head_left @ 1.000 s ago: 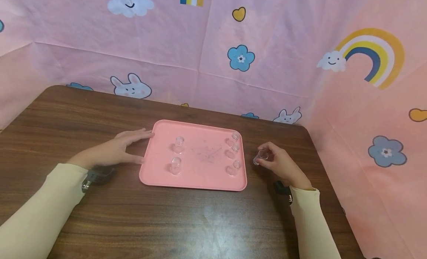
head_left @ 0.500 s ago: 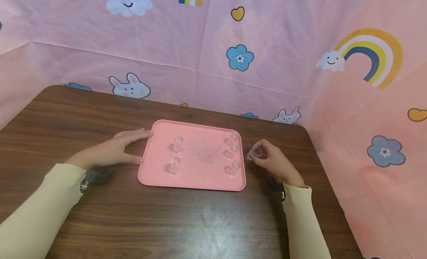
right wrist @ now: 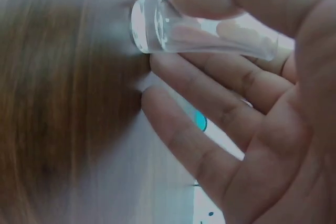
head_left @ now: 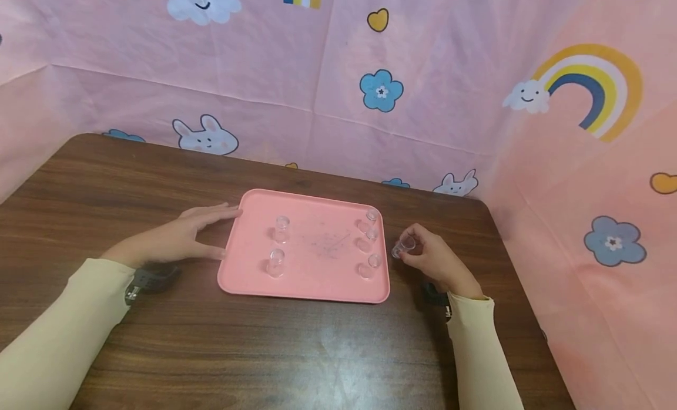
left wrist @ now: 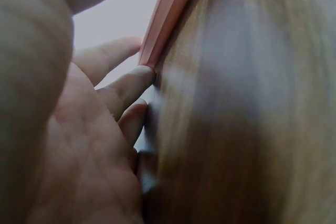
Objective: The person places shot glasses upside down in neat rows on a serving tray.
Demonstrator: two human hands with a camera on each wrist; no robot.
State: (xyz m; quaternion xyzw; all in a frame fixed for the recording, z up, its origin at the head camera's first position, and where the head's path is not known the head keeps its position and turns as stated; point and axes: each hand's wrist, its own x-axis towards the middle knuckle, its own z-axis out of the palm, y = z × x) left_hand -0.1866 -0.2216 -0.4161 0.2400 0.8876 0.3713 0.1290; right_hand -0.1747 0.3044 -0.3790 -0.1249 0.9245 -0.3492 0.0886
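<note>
A clear shot glass (right wrist: 184,32) with a thick base is pinched between the thumb and fingers of my right hand (head_left: 436,257), just right of the pink tray (head_left: 317,286). In the right wrist view its base is right at the wooden tabletop. My left hand (head_left: 174,237) has its thumb and fingers extended to the tray's left rim, and in the left wrist view fingertips touch the tray edge (left wrist: 163,24). On the tray, two shot glasses (head_left: 275,266) stand at the left and three more (head_left: 374,261) line the right side.
The brown wooden table (head_left: 254,351) extends around the tray. A pink patterned cloth (head_left: 296,75) hangs behind the table and along its right side. Dark scuff marks show on the tray's middle.
My right hand has moved left with the shot glass, closer to the tray's right edge, then lowered it slightly. The left hand has stayed at the tray's left rim.
</note>
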